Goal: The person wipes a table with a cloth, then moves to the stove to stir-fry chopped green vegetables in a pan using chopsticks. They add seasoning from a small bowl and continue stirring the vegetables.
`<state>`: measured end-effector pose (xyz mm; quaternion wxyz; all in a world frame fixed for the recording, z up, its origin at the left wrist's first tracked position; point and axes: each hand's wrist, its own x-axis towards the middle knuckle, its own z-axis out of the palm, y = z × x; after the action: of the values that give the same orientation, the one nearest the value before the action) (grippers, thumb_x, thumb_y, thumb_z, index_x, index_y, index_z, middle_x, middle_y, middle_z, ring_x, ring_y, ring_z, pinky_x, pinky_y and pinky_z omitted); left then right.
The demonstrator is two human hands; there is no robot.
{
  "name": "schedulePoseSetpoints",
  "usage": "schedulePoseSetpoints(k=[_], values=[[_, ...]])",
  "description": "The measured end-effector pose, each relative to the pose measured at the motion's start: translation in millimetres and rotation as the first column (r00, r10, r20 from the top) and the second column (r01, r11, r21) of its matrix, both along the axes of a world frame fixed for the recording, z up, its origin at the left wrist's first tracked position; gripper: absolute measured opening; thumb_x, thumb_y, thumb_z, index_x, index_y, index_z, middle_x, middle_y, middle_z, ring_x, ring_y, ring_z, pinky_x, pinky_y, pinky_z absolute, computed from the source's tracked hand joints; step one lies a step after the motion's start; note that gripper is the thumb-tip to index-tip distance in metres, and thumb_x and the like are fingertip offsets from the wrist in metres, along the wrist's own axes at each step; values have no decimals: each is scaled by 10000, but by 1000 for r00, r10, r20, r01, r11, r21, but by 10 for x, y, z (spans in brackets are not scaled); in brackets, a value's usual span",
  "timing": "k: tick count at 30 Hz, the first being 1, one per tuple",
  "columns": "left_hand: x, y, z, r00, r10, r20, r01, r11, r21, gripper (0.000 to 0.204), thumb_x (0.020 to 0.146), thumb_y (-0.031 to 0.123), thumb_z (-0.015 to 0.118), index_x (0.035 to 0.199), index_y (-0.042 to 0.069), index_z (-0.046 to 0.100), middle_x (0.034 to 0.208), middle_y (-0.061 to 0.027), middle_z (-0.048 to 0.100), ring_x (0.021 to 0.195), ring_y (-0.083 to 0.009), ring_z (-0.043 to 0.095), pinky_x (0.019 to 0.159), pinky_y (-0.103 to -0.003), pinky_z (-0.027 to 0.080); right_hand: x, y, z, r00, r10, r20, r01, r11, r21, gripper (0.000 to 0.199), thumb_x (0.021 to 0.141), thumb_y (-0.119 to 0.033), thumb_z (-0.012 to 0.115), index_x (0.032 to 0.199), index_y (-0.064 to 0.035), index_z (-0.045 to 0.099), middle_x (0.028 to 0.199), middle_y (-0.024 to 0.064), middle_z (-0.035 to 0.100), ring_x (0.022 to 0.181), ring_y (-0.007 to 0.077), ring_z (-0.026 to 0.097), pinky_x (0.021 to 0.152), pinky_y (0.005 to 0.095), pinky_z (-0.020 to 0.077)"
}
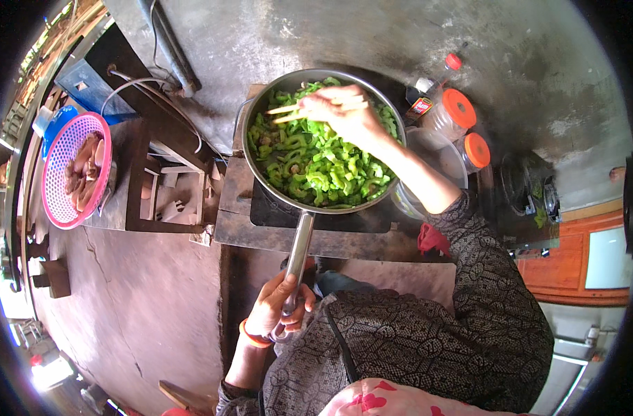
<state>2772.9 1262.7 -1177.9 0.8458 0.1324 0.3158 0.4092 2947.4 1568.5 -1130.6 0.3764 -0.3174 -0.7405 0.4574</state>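
Note:
A wide metal frying pan [246, 142] sits over the stove [268, 211], full of chopped green vegetable slices [330, 166] that look like bitter melon, with a few brownish bits among them. My left hand [273, 305] is closed around the pan's long metal handle [300, 253], which points toward me. Above the far part of the pan, my right hand [341, 111] is closed on a pair of chopsticks [283, 113]. Their tips point left, over or in the greens; whether they touch any slices I cannot tell.
Right of the pan stand orange-lidded jars [449, 114], a dark bottle [419, 105] and a clear plastic tub [438, 156]. A red cloth [433, 239] lies at the counter's edge. Far left, a pink basket [53, 204] holds reddish-brown roots or tubers. A grey wall [316, 35] rises behind.

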Motion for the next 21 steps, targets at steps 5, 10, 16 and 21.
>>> schedulePoseSetpoints(k=[5,10,16,21], values=[[28,18,-25,1000,8,5,-8,1000,15,540,1087,357,391,1521,46,309,787,-136,595,395,-64,374,340,-220,329,394,-240,11,970,182,160,-183,983,-8,194,947,-151,671,1035,-3,759,797,66,746,638,77,605,538,237,454],[-2,50,-25,999,-29,31,28,999,39,535,1092,355,375,1529,59,290,809,-133,597,421,-70,405,365,-226,360,1043,-341,743,984,86,158,-77,995,-60,213,961,-126,643,1056,44,729,967,139,749,889,173,720,820,286,594],[5,62,-22,999,-33,11,33,999,24,528,1094,350,369,1528,58,295,809,-138,598,423,-70,404,367,-226,368,1434,181,777,989,-47,138,42,998,43,305,985,-154,621,1165,89,659,1174,180,690,1085,233,680,973,329,549],[16,57,-1,1000,-25,7,25,999,34,526,1093,348,374,1525,57,302,802,-141,603,422,-69,403,365,-226,367,1377,657,-31,991,-108,-78,84,960,-266,346,995,-188,616,1209,83,633,1151,181,697,1079,239,685,979,326,549]])
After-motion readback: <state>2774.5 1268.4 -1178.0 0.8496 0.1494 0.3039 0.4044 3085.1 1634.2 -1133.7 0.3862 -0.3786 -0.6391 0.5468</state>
